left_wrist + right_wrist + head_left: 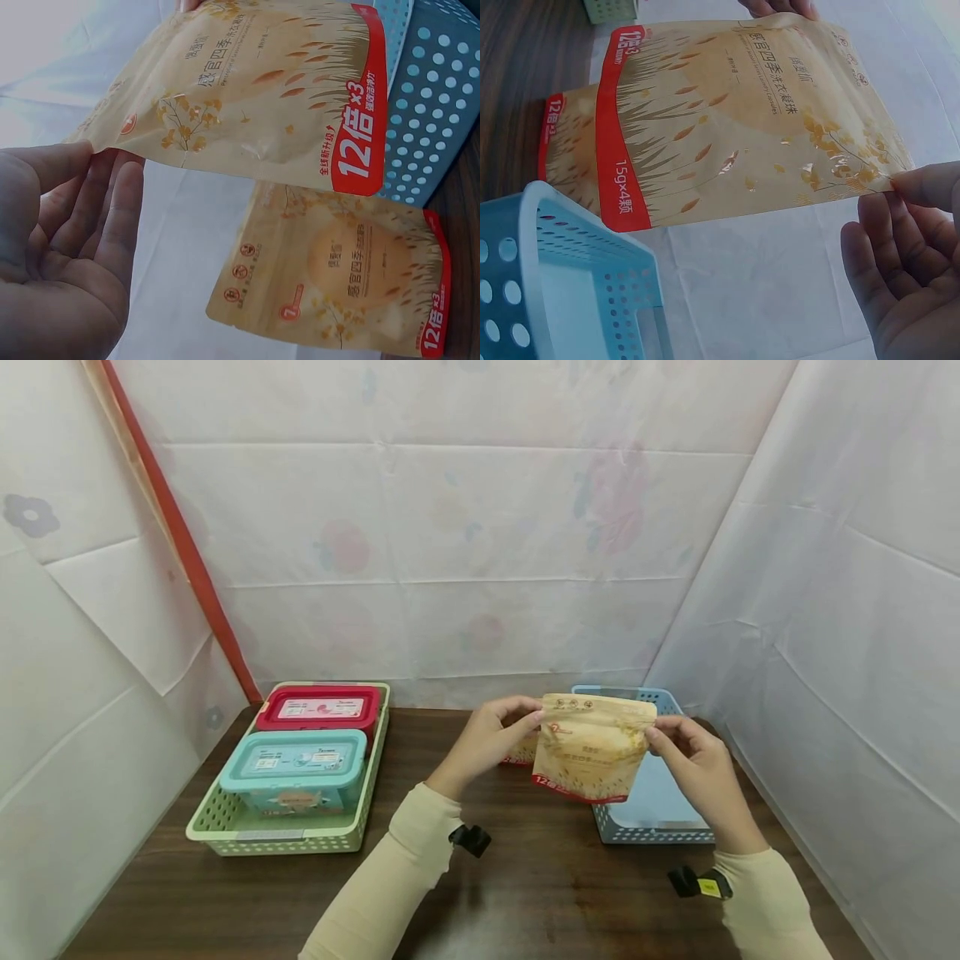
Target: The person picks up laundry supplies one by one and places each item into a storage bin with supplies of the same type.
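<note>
A beige laundry capsule pouch (592,747) with a red bottom band hangs upright above the table, slightly tilted. My left hand (495,739) pinches its upper left edge between thumb and fingers, and my right hand (693,764) pinches the upper right edge. The left wrist view shows the thumb and fingertips of the left hand (71,232) on the pouch's side. A second pouch (352,277) of the same design stands behind the held one, mostly hidden in the head view. Behind and right of the held pouch is a blue perforated basket (656,835).
On the left of the dark wooden table (525,893) sits a green basket (322,842). It holds a red-lidded box (318,706) at the back and a teal-lidded box (296,768) in front. White patterned sheets (465,527) enclose the back and sides.
</note>
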`<state>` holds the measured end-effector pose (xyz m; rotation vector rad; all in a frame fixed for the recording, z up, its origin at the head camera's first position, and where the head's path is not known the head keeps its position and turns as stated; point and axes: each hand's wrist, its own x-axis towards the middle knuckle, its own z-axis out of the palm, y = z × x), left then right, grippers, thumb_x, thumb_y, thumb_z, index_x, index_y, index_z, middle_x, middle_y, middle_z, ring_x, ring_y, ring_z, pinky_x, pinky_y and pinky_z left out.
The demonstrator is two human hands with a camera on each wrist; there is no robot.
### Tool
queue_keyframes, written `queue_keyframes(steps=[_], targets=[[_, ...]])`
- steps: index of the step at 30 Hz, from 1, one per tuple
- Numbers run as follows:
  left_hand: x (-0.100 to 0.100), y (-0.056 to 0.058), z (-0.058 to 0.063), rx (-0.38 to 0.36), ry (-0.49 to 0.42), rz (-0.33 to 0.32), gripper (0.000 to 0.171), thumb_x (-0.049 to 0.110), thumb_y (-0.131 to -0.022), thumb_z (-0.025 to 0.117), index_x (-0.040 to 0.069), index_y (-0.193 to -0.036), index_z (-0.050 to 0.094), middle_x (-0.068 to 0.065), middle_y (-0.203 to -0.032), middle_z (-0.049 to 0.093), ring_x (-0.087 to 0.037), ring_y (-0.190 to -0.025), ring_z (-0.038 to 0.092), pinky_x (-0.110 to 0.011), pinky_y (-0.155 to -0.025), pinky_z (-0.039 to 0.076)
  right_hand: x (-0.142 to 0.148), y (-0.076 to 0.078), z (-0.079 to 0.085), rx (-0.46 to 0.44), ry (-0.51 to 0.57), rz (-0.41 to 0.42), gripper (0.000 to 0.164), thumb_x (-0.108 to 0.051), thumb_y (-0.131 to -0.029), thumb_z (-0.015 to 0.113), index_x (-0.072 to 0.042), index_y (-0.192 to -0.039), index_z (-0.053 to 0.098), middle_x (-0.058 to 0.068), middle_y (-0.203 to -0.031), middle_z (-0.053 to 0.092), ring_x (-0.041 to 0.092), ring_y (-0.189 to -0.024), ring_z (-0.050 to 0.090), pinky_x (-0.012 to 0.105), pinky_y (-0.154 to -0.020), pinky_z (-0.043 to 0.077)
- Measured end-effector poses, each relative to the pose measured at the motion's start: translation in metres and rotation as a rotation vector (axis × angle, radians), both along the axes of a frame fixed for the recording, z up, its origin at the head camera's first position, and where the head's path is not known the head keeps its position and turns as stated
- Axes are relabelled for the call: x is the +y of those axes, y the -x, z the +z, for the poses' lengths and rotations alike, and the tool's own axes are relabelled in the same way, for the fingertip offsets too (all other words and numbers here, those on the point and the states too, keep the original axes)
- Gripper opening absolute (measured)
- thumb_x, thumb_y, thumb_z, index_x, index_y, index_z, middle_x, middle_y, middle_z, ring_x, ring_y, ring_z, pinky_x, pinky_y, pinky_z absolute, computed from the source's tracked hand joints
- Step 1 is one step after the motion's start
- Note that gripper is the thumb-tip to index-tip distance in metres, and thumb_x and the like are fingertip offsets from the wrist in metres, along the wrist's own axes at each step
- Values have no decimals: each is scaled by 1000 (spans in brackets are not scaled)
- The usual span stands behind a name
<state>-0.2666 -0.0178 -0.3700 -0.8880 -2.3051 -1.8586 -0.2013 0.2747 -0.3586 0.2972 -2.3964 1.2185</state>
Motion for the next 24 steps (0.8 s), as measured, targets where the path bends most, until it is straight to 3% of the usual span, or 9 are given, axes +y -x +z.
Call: queue_keyframes(steps=[16, 24], targets=[[33, 5, 9, 42, 13, -49, 26, 28, -101, 63, 11, -118, 71, 2, -98, 71, -21, -88, 68, -38, -71, 56, 28, 4, 3, 69, 84, -19, 24, -14, -101, 62, 5, -115, 65, 5, -94, 66, 12, -83, 63, 16, -71, 53], [51, 8, 13, 17, 30, -53, 26, 30, -101, 63, 13, -119, 71, -3, -100, 71, -14, -88, 67, -26, -71, 55, 40, 8, 8, 73, 138, -49, 29, -14, -102, 61, 9, -119, 62, -1, -95, 66, 8, -82, 64, 15, -72, 53]])
